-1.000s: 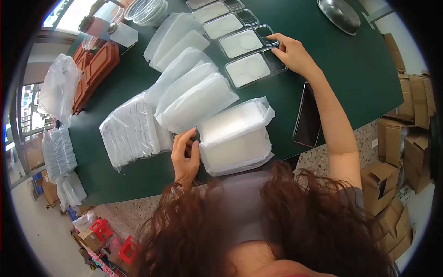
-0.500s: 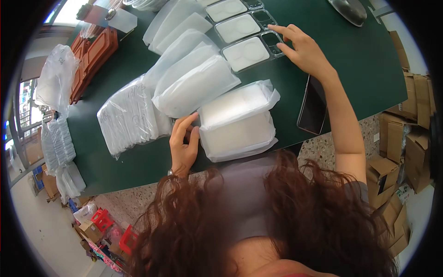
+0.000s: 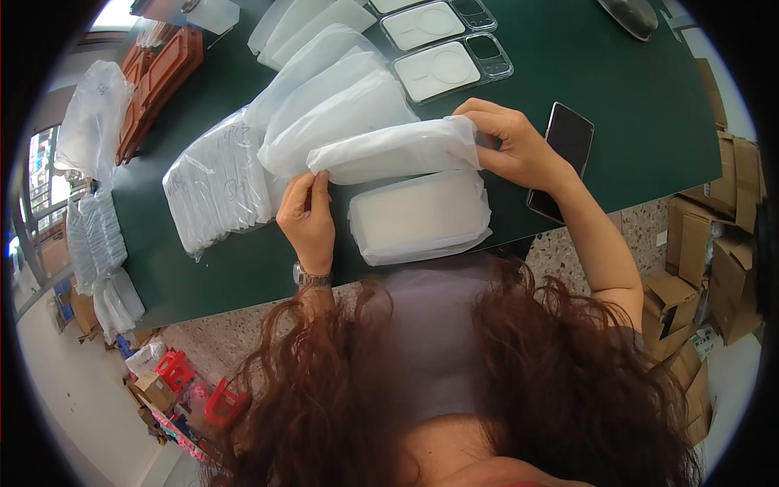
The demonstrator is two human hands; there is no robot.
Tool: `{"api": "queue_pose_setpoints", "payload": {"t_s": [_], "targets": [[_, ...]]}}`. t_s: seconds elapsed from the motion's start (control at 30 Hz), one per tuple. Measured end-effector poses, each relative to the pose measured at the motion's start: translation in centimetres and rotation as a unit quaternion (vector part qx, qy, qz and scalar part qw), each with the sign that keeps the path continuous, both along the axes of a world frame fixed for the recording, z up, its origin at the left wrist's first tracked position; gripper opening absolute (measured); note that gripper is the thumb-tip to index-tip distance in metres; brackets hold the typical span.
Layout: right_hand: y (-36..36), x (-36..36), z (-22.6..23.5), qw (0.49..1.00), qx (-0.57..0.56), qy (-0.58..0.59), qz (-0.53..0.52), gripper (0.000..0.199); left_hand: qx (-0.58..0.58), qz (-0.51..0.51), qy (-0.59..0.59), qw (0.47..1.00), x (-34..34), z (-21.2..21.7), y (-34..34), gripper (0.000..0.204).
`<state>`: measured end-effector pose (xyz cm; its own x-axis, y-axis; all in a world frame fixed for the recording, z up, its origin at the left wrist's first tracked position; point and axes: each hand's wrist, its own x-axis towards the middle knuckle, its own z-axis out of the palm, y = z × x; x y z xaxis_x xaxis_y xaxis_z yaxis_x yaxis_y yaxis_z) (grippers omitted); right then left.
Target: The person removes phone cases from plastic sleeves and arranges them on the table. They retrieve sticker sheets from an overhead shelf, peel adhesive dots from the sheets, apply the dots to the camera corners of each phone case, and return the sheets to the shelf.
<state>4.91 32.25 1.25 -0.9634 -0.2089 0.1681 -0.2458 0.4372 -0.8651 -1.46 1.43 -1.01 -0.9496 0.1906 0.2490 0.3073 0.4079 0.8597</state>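
Note:
Between my two hands a stack of frosted white plastic sleeves (image 3: 389, 152) is tilted up on its long edge. My left hand (image 3: 310, 217) pinches its left corner with thumb and fingertips. At the other end, my right hand (image 3: 519, 150) grips the sleeves with the thumb underneath and fingers over the top. Just nearer to me lies a second stack of white sleeves (image 3: 418, 217), flat on the green table (image 3: 243, 284). Clear phone cases with white inserts (image 3: 438, 71) lie in a row beyond the held stack.
More frosted sleeves (image 3: 337, 97) fan out to the left, beside a clear bag of packed sleeves (image 3: 215, 191). A phone (image 3: 570, 142) lies right of my right hand. Brown-red trays (image 3: 158, 89) stand far left; a dark rounded object (image 3: 633, 16) sits far right.
My right hand has come back from the phone cases to the farther stack of sleeves. Both hands now hold that stack, which has been raised and tilted away from the nearer one.

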Motion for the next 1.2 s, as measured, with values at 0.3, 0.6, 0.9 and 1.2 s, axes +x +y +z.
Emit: {"api": "queue_pose_setpoints", "payload": {"t_s": [0.3,0.6,0.9,1.2], "targets": [[3.3,1.2,1.3,0.949,-0.084,-0.138,-0.272,0.027,-0.068,0.069,-0.114,0.989,-0.4,0.5,-3.0,0.018],[5.4,-0.3,-0.2,0.915,0.234,-0.086,-0.317,0.018,-0.091,0.110,-0.103,0.984,-0.1,1.1,-3.5,0.017],[1.8,4.2,3.0,0.885,0.368,-0.002,-0.284,0.038,-0.099,0.112,0.011,0.989,1.9,2.5,-2.6,0.028],[4.5,9.6,0.7,0.845,0.428,-0.021,-0.319,0.047,-0.195,-0.270,0.064,0.941,1.6,2.9,-3.1,0.036]]}}
